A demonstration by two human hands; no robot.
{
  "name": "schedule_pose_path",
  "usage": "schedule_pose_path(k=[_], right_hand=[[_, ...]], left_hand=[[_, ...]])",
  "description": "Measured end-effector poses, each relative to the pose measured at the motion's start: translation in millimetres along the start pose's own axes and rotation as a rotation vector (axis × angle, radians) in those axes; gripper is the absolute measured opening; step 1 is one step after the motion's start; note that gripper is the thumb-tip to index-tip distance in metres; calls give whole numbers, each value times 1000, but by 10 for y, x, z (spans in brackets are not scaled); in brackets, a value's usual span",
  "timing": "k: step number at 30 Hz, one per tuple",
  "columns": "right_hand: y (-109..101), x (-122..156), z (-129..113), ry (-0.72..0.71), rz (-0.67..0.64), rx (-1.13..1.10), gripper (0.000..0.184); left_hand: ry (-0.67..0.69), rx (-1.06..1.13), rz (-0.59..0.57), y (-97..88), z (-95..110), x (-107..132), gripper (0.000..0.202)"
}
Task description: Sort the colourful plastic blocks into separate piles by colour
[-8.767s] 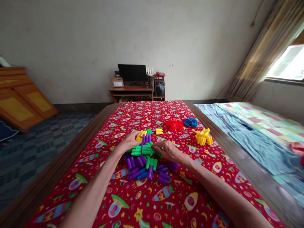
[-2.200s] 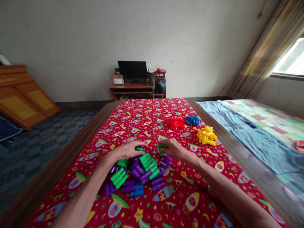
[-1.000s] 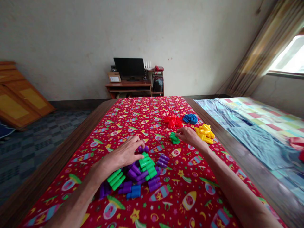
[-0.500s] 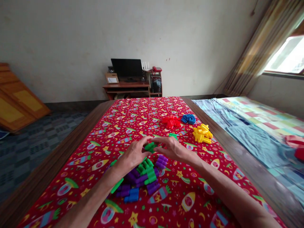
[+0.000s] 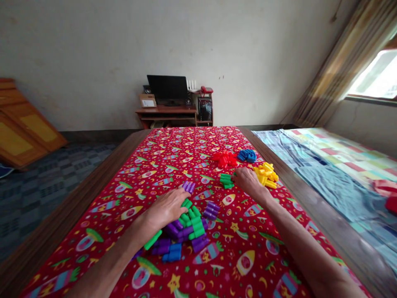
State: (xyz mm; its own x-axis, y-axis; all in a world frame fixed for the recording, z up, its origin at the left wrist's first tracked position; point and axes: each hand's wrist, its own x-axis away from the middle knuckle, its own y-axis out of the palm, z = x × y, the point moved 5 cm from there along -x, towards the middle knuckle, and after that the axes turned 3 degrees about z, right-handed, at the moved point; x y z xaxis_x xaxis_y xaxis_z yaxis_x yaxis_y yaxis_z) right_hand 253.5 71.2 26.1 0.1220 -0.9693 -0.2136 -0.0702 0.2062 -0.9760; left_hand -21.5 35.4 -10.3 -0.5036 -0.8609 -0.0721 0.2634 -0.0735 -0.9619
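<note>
Our left hand (image 5: 166,209) lay flat, fingers (image 5: 178,198) spread wide, nothing gripped, touching edge of heap of green and purple interlocking plastic blocks (image 5: 189,227), just below lone purple block (image 5: 188,186). Our right hand (image 5: 248,181) curled, fingers narrow, hold unclear, just beside small green block stack (image 5: 226,181). Yellow block pile (image 5: 265,175) near that hand; red block pile (image 5: 223,159) and blue block pile (image 5: 247,155) farther ahead. All lay on red rocket-print cloth (image 5: 217,265) over wooden table (image 5: 130,165).
</note>
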Motion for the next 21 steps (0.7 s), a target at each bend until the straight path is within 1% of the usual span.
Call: schedule_pose_path(k=[1, 3, 5, 6, 7, 8, 10, 12, 13, 15, 16, 17, 19, 21], right_hand=[[-14, 13, -43, -27, 11, -11, 27], [-83, 30, -88, -25, 39, -16, 37], [-183, 45, -112, -6, 64, -22, 41], [-234, 60, -141, -19, 73, -46, 41], [-281, 84, -196, -60, 84, -97, 41], [-325, 121, -280, -131, 99, -176, 39], [-384, 228, -509, -310, 114, -397, 34], [-383, 346, -757, -477, 64, -616, 27], [-364, 388, -855, -530, 30, -693, 25], [-305, 404, -947, -562, -9, -762, 21], [-274, 372, -927, -542, 3, -766, 20], [-248, 318, -858, -497, 46, -762, 19], [-195, 176, -617, -370, 174, -746, 18], [-125, 44, -330, -235, 298, -704, 19]], left_hand=[[4, 7, 2, 24, 7, -9, 37], [0, 52, -8, 34, 35, -53, 36], [-44, 117, 9, -25, 69, -121, 39], [-79, 151, 30, -76, 88, -154, 41], [-116, 186, 57, -132, 113, -182, 44], [-146, 221, 88, -189, 147, -202, 47], [-155, 300, 146, -277, 251, -214, 54], [-99, 384, 176, -318, 387, -201, 54], [-66, 419, 183, -325, 450, -189, 52], [-28, 462, 175, -314, 534, -169, 50], [-28, 461, 167, -301, 546, -163, 50], [-36, 439, 157, -280, 540, -158, 51], [-34, 348, 122, -205, 494, -149, 48], [9, 246, 77, -76, 431, -125, 41]])
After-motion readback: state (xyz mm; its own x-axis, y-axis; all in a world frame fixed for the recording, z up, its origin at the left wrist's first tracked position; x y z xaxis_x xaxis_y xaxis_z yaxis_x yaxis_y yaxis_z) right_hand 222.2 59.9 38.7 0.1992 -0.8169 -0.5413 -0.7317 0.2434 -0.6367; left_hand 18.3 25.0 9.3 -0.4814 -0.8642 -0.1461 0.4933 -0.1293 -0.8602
